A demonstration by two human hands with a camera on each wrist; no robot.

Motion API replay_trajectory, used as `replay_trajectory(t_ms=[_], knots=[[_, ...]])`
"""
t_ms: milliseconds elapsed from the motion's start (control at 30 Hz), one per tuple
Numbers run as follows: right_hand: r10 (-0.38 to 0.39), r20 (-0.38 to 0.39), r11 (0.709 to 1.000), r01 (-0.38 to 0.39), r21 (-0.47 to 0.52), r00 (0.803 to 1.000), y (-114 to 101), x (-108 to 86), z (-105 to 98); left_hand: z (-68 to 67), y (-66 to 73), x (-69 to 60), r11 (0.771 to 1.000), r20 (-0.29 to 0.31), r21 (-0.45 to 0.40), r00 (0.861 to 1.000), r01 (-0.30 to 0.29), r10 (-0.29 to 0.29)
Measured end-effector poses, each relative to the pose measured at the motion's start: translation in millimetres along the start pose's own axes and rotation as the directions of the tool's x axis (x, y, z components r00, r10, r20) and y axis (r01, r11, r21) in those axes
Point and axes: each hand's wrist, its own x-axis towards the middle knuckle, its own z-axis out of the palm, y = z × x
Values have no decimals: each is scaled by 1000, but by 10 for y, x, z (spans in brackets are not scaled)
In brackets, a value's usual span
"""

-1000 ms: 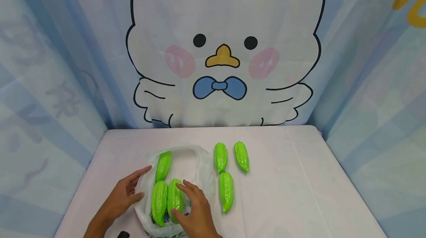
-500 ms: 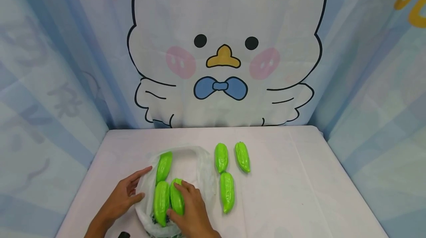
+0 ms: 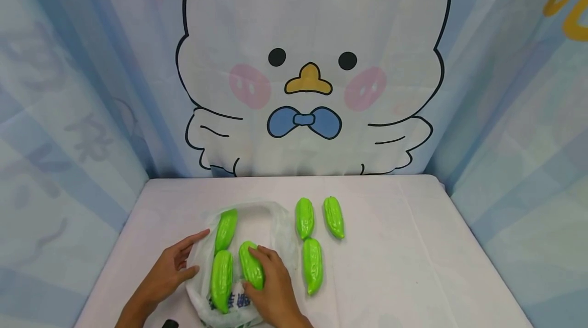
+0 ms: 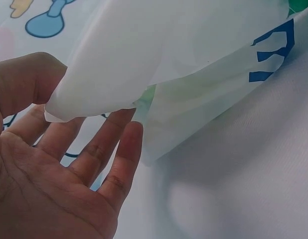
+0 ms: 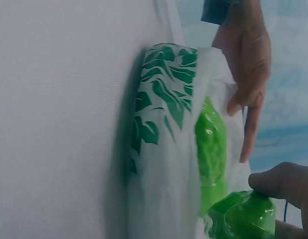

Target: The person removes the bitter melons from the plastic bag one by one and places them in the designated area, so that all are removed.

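A white plastic bag (image 3: 195, 295) lies wide open on the table, several green bumpy vegetables within its rim. My left hand (image 3: 167, 272) is at the bag's left side, thumb and index finger spread apart against the rim; in the left wrist view the fingers of my left hand (image 4: 79, 169) look extended beside the bag's edge (image 4: 119, 55). With thumb and fingers, my right hand (image 3: 277, 292) grips one green vegetable (image 3: 250, 264) over the bag; it shows also in the right wrist view, the vegetable (image 5: 243, 216) between thumb (image 5: 281, 184) and fingers. Two others (image 3: 222, 279) (image 3: 226, 230) lie at the bag's left.
Three more green vegetables (image 3: 305, 218) (image 3: 333, 217) (image 3: 313, 267) lie on the white table (image 3: 404, 267), right of the bag. A small black object (image 3: 170, 323) is at the front edge of the view. Printed curtains (image 3: 312, 149) stand behind and at both sides.
My right hand has closed on the green vegetable and shifted it right and slightly back, apart from its neighbour, uncovering blue print on the bag. The left hand has stayed in place.
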Motion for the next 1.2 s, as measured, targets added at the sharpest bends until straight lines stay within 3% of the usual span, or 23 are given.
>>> replay_trajectory(t_ms=[500,767,1200], knots=[[-38,-187,997,51,63,982,-28,-189,-349,0,9,-12,1000,-8,12,1000,-9,9],[18,-316,999,-2,49,948,21,-242,-554,-5,-16,-7,998,-8,40,999,-41,42],[83,-435,996,-55,77,896,261,-345,-859,15,14,-15,1000,-12,21,1000,-16,17]])
